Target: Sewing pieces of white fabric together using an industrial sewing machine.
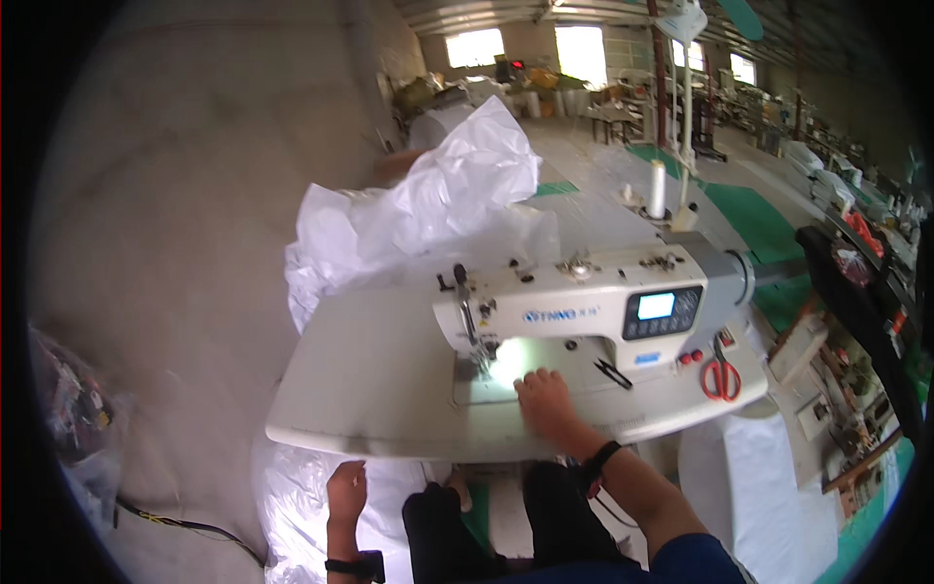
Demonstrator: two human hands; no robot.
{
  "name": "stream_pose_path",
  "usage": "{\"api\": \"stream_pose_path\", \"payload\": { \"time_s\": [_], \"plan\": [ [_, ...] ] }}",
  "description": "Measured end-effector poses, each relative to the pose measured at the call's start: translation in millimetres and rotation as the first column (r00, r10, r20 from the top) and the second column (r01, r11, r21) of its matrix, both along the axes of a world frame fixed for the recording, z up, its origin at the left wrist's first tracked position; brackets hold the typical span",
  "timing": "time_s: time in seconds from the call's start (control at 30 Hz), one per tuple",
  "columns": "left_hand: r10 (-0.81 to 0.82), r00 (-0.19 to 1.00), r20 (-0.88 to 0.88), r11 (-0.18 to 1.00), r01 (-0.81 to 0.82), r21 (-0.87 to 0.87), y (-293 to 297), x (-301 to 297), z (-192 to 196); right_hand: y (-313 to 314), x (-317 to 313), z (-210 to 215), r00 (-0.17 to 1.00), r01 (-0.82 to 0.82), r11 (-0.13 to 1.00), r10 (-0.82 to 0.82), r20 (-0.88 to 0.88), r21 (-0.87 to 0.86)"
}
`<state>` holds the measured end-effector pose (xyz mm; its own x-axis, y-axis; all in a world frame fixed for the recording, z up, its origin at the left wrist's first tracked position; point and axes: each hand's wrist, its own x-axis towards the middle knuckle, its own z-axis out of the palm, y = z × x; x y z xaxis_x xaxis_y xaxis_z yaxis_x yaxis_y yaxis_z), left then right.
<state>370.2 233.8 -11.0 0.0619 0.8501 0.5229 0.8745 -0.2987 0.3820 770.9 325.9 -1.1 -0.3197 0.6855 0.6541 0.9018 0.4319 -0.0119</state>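
A white sewing machine stands on a pale table, its lamp lighting the needle area. My right hand rests on the table just right of the needle, fingers a little apart, with nothing visible in them. Below the table's front edge, my left hand is closed beside white plastic sheeting; what it holds, if anything, is hidden. Black thread snips lie right of my right hand. Farther right are red-handled scissors.
Crumpled white sheeting is heaped behind the table's far edge. A white thread cone stands behind the machine. White material hangs or stands at the lower right. At the left lies a clear bag of mixed items, with a black cable on the floor.
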Motion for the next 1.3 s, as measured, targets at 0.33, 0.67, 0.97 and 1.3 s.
{"api": "stream_pose_path", "payload": {
  "time_s": [0.33, 0.67, 0.97, 1.3],
  "plan": [
    [0.039, 0.974, -0.222, 0.436, -0.217, -0.873, -180.7, -151.2, -244.9, -27.9, 84.7, 11.0, 0.864, 0.502, 0.863, -0.503, 0.000, 0.054],
    [0.152, 0.982, 0.109, 0.672, -0.022, -0.740, -64.2, -86.3, -267.7, -12.6, -100.9, 26.8, 0.822, -0.331, 0.765, 0.521, 0.229, -0.552],
    [0.378, 0.905, -0.194, 0.458, -0.365, -0.810, 48.5, -69.4, -311.2, 1.2, -131.9, 27.8, 0.837, -0.238, 0.752, 0.480, 0.263, -0.614],
    [0.370, 0.824, -0.430, 0.403, -0.559, -0.724, 92.8, -78.9, -442.1, 14.5, -129.4, 19.4, 0.870, -0.201, 0.733, 0.438, 0.225, -0.650]
  ]
}}
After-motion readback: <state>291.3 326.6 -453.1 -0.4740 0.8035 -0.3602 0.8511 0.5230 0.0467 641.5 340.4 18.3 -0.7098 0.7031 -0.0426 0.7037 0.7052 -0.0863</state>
